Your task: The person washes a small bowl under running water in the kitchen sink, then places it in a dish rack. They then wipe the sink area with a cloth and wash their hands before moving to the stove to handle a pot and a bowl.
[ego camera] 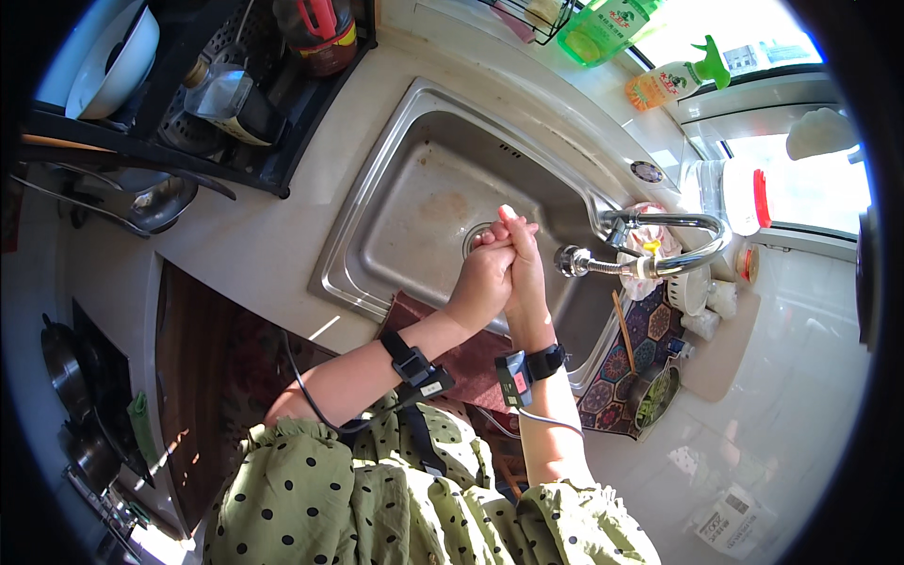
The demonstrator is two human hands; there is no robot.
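Observation:
My left hand (482, 279) and my right hand (524, 254) are clasped together above a stainless steel sink (395, 212), close to its drain. The fingers overlap, and no object shows between them. To the right of both hands hangs the spray head of a chrome faucet (571, 260); no water is visible coming from it. Each wrist wears a black strap with a small box and a cable. Beneath the forearms, a brown cloth (466, 360) lies over the sink's front edge.
A black rack (311, 120) with bottles and a white bowl stands at the upper left. Along the window side are a green detergent bottle (600, 32) and a spray bottle (664, 85). Right of the sink, a patterned mat (621, 360) holds chopsticks (624, 332) and a metal container of greens (653, 399).

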